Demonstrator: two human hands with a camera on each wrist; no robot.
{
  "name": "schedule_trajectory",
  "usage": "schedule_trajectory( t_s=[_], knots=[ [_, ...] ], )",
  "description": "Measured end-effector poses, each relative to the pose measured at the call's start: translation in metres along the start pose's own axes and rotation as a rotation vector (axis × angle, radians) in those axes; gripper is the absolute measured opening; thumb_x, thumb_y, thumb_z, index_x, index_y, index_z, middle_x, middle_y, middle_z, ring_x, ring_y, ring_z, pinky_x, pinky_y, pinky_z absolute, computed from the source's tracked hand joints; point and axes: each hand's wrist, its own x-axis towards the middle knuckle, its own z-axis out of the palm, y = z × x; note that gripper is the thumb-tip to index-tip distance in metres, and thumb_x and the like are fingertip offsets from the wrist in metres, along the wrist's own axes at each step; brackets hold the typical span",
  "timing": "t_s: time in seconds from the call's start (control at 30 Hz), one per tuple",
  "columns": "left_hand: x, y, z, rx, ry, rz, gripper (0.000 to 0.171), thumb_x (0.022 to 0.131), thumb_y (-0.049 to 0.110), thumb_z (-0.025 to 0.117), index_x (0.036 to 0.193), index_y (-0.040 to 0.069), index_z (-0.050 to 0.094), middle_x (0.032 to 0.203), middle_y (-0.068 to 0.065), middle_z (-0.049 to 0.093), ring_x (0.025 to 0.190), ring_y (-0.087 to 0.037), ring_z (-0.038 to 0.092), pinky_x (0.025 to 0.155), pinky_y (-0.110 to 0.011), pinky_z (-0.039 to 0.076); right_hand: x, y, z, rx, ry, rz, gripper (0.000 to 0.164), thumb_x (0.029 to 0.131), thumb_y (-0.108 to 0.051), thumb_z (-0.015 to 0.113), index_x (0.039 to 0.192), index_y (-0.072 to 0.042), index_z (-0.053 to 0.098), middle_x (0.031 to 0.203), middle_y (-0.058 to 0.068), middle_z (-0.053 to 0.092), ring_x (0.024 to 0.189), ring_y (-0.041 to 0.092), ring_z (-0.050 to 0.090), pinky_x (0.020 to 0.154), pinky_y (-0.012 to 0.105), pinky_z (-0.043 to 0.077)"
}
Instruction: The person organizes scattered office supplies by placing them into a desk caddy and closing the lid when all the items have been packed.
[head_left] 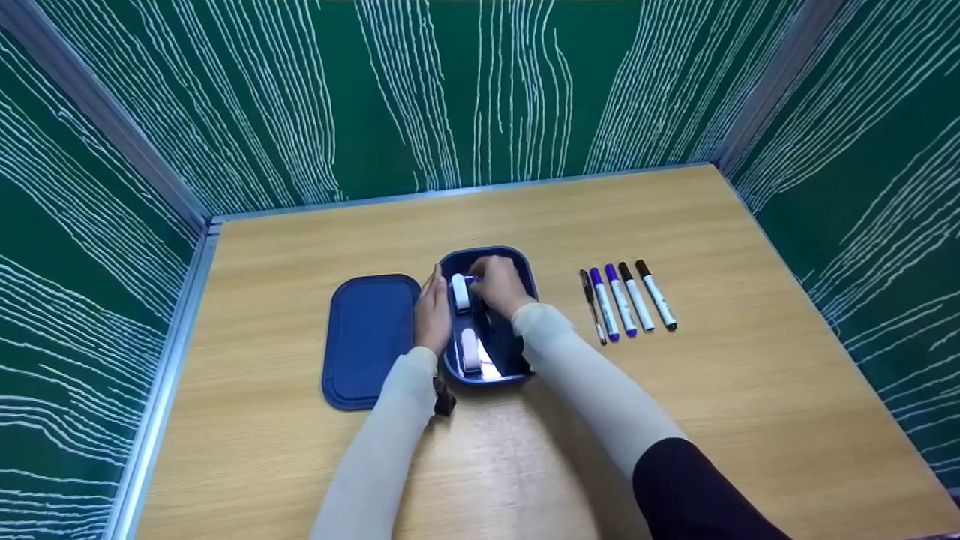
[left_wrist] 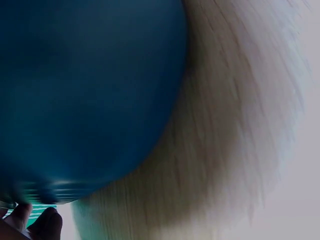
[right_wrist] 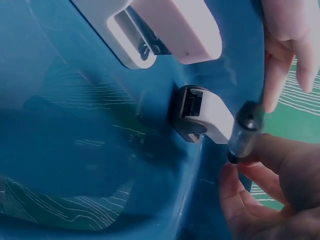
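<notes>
My right hand [head_left: 496,281] reaches into a dark blue open box [head_left: 523,268], pinching a pen [right_wrist: 245,132] between thumb and fingertips. The pen shows nearly end-on in the right wrist view, a dark end on a clear barrel. Two small staplers are in the box along its left side: a white one [head_left: 460,292] near the pinching fingers and a pale pink one [head_left: 470,350] closer to me. With fingers straight, my left hand [head_left: 433,313] rests along the box's left wall. Blue box wall fills much of the left wrist view.
Left of the box, a flat blue lid [head_left: 369,345] lies on the wooden table [head_left: 247,315]. To the right is a row with a slim black pen [head_left: 592,304], purple-capped markers [head_left: 621,300] and black-capped markers [head_left: 656,295]. Green panels [head_left: 525,90] with white lines surround the table.
</notes>
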Motion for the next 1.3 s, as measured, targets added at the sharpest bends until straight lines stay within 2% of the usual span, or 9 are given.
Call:
schedule_trajectory(
  t_s=[0.1, 0.27, 0.4, 0.8, 1.13, 1.3],
  knots=[
    [0.001, 0.0, -0.001, 0.0, -0.001, 0.006, 0.051, 0.109, 0.039, 0.027, 0.156, 0.019, 0.03, 0.16, 0.0, 0.031, 0.148, -0.019, 0.027, 0.121, -0.037, 0.021, 0.001, 0.003, 0.004, -0.03, 0.004, -0.016, 0.022, 0.085, 0.001, 0.067, 0.105, 0.004, 0.073, 0.105, 0.016, 0.073, 0.097, 0.027, 0.068, 0.087, 0.038, 0.056],
    [0.002, -0.001, -0.001, 0.014, 0.0, 0.023, 0.051, 0.109, 0.038, 0.027, 0.155, 0.015, 0.031, 0.159, -0.004, 0.033, 0.148, -0.022, 0.028, 0.121, -0.039, 0.021, 0.001, 0.009, 0.012, -0.072, 0.029, -0.029, 0.016, 0.077, 0.001, 0.07, 0.093, 0.002, 0.075, 0.089, 0.012, 0.073, 0.082, 0.024, 0.065, 0.078, 0.038, 0.055],
    [0.001, -0.002, -0.001, 0.023, 0.001, 0.029, 0.052, 0.109, 0.037, 0.027, 0.155, 0.012, 0.032, 0.158, -0.006, 0.035, 0.147, -0.023, 0.029, 0.121, -0.039, 0.021, 0.001, 0.013, 0.016, -0.091, 0.03, -0.028, 0.011, 0.076, 0.0, 0.072, 0.087, 0.0, 0.074, 0.081, 0.01, 0.07, 0.075, 0.023, 0.06, 0.073, 0.039, 0.053],
    [0.002, -0.001, -0.001, 0.016, 0.013, 0.018, 0.051, 0.109, 0.037, 0.029, 0.154, 0.013, 0.033, 0.158, -0.003, 0.035, 0.147, -0.021, 0.029, 0.121, -0.036, 0.022, 0.003, 0.021, 0.02, -0.07, -0.023, -0.013, 0.015, 0.082, 0.001, 0.072, 0.096, 0.0, 0.075, 0.096, 0.012, 0.074, 0.09, 0.024, 0.066, 0.083, 0.038, 0.055],
    [0.001, 0.0, 0.0, 0.011, 0.009, 0.017, 0.052, 0.109, 0.037, 0.028, 0.154, 0.013, 0.033, 0.158, -0.004, 0.035, 0.147, -0.022, 0.029, 0.121, -0.037, 0.022, 0.002, 0.021, 0.018, -0.053, -0.037, -0.017, 0.011, 0.082, 0.001, 0.07, 0.093, 0.0, 0.074, 0.092, 0.011, 0.072, 0.083, 0.022, 0.063, 0.079, 0.037, 0.054],
    [0.001, -0.001, 0.0, 0.009, 0.01, 0.029, 0.052, 0.109, 0.037, 0.029, 0.154, 0.011, 0.033, 0.158, -0.005, 0.035, 0.147, -0.022, 0.029, 0.121, -0.037, 0.022, 0.001, 0.022, 0.017, -0.072, -0.032, -0.06, 0.008, 0.08, 0.0, 0.072, 0.087, 0.0, 0.074, 0.084, 0.01, 0.071, 0.078, 0.021, 0.061, 0.076, 0.038, 0.053]
  ],
)
